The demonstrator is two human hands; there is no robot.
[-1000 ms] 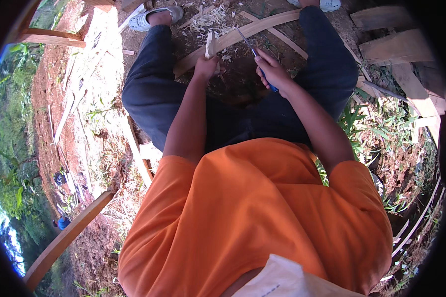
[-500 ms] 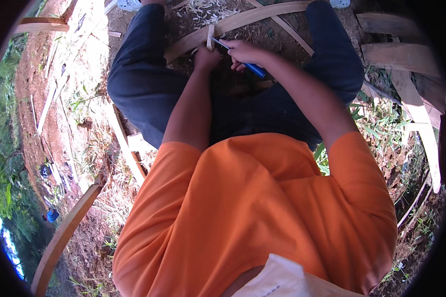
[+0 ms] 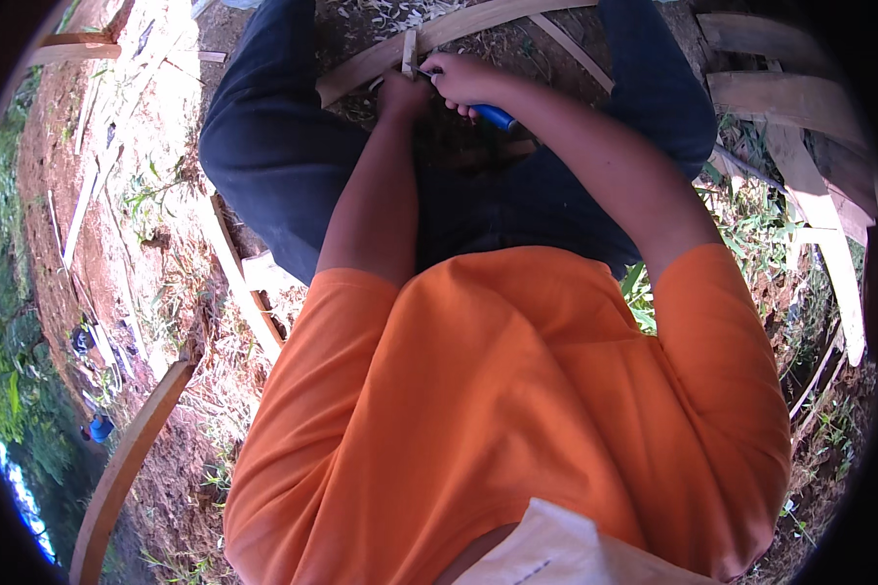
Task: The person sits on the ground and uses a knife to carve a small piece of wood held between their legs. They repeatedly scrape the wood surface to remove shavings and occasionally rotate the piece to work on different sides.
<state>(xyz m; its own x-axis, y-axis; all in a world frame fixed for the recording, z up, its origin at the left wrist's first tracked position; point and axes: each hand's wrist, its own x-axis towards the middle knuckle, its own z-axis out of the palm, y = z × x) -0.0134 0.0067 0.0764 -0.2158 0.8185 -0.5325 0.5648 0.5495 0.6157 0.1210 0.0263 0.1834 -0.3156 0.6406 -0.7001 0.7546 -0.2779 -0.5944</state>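
Note:
Between my legs, my left hand [image 3: 403,96] is closed around the lower end of a small pale wooden stick [image 3: 410,47]. The stick's upper part lies against a long board [image 3: 366,70] that runs across in front of me. Closed on a knife, my right hand [image 3: 464,80] is just right of the left one. The blue knife handle [image 3: 496,118] sticks out below the right hand toward me. Only a short bit of the blade shows, beside the stick's lower part near my left fingers; the rest is hidden.
Pale shavings [image 3: 388,12] lie on the ground beyond the board. A thin wood strip [image 3: 574,54] rests at its far right. Planks [image 3: 790,102] are piled at right, a curved beam [image 3: 132,468] stands at lower left, and a person in blue [image 3: 98,427] is far left.
The knife has moved down along the stick, closer to my left hand, and less of its blade shows. My left hand keeps its hold. The whole view has shifted slightly.

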